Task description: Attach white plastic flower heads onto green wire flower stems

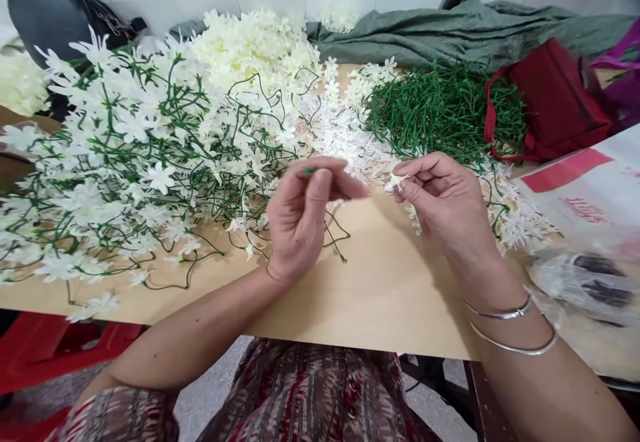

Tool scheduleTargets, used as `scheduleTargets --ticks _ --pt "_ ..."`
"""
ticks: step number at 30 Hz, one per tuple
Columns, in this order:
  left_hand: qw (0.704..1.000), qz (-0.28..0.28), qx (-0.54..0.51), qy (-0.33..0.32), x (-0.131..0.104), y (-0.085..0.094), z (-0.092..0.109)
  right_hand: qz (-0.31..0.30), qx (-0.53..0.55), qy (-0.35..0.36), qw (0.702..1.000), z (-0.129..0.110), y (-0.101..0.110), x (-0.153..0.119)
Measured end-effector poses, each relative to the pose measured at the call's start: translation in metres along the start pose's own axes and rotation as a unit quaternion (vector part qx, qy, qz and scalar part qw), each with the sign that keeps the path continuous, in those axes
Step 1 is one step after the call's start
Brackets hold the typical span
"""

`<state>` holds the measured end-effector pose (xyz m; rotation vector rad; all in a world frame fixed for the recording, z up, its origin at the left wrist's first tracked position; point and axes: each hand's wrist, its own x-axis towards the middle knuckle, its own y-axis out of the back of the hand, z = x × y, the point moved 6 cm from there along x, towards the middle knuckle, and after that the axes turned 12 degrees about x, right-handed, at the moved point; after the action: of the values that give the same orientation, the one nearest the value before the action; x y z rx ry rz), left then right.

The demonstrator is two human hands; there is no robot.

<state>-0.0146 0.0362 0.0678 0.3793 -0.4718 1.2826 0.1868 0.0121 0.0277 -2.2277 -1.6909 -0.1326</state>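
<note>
Between the thumb and fingers of my left hand a green plastic stem is pinched; its tip shows above the thumb and a thin length hangs below the hand. My right hand pinches a small white artificial flower at its fingertips. The two hands are apart, a short way above the table. Left of my left hand lies a large heap of white flowers on green stems. Behind the hands is a pile of loose white flower pieces.
A pile of green stems lies at the back right, by a dark red bag. Cream petals are heaped at the back. A white printed bag and a clear plastic bag lie right. A red stool stands below left.
</note>
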Motion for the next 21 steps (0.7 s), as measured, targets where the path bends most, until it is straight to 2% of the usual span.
scheduleTargets --ticks 2,4,6,9,12,15,21 --pt "0.986 -0.134 -0.011 0.1 -0.008 -0.017 -0.011 0.003 0.014 -0.023 1.0 0.003 0.002 0.001" --pt "0.951 -0.251 0.013 0.181 -0.02 -0.029 -0.028 -0.002 0.027 -0.051 0.998 0.006 0.003 0.002" --pt "0.926 -0.292 0.058 0.23 -0.028 -0.029 -0.046 -0.036 0.028 -0.09 0.995 0.008 0.001 0.003" --pt "0.923 -0.281 0.078 0.251 -0.03 -0.024 -0.065 -0.105 0.011 -0.144 0.984 0.01 -0.007 0.001" --pt "0.939 -0.236 0.02 0.249 -0.026 -0.02 -0.072 -0.126 0.008 -0.172 0.977 0.01 -0.01 -0.001" --pt "0.946 -0.222 0.017 0.237 -0.024 -0.019 -0.071 -0.131 0.005 -0.183 0.974 0.01 -0.01 -0.003" --pt "0.956 -0.205 0.106 0.183 -0.024 -0.015 -0.062 -0.15 -0.006 -0.196 0.969 0.011 -0.01 -0.005"
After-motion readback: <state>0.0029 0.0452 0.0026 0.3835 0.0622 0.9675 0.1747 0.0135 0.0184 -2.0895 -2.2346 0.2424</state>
